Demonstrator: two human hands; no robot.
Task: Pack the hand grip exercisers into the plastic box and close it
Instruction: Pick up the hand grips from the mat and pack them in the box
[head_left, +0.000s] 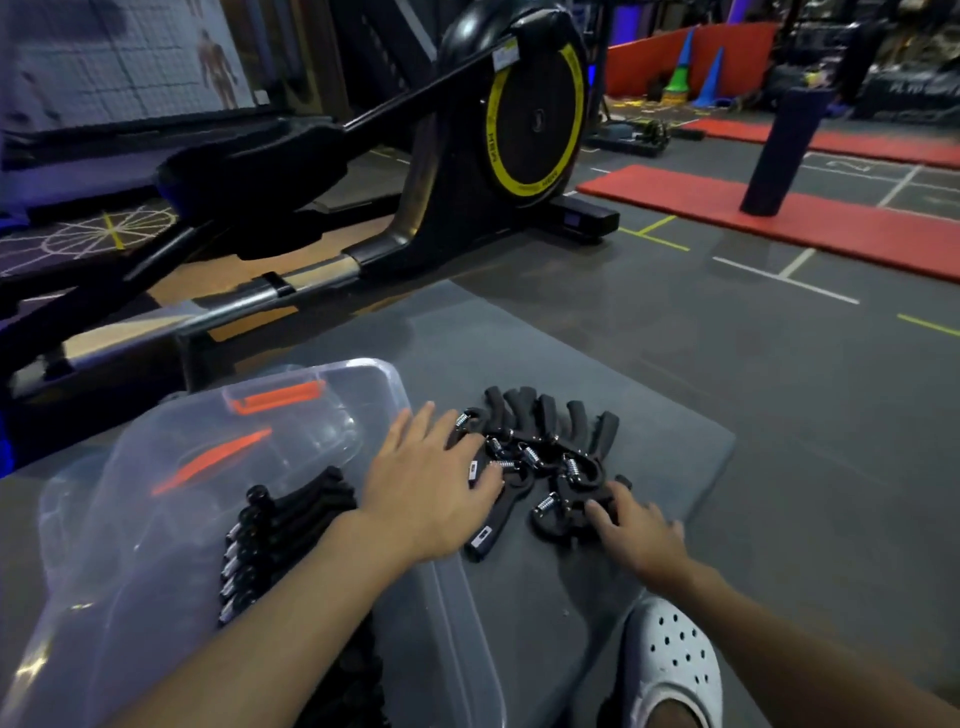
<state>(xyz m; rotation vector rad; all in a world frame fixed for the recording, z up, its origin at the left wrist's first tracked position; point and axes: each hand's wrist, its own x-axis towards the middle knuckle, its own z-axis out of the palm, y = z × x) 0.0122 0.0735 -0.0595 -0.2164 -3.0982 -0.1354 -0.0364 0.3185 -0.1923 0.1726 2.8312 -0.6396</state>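
A pile of black hand grip exercisers (540, 447) with steel springs lies on a grey mat (675, 467). My left hand (431, 483) rests flat on the pile's left side, fingers spread and straight. My right hand (639, 535) reaches the pile's near right edge, and its thumb and forefinger touch one exerciser (561, 512). To the left stands the clear plastic box (452, 613), open, with a neat row of packed exercisers (280, 530) inside. Its clear lid (291, 415) with orange latches leans at the far side of the box.
A black elliptical trainer (467, 156) with a yellow-ringed flywheel stands just beyond the mat and box. My foot in a white clog (670, 670) rests on the mat's near edge. Red mats (831, 228), a dark upright roller (779, 150) and cones lie further right.
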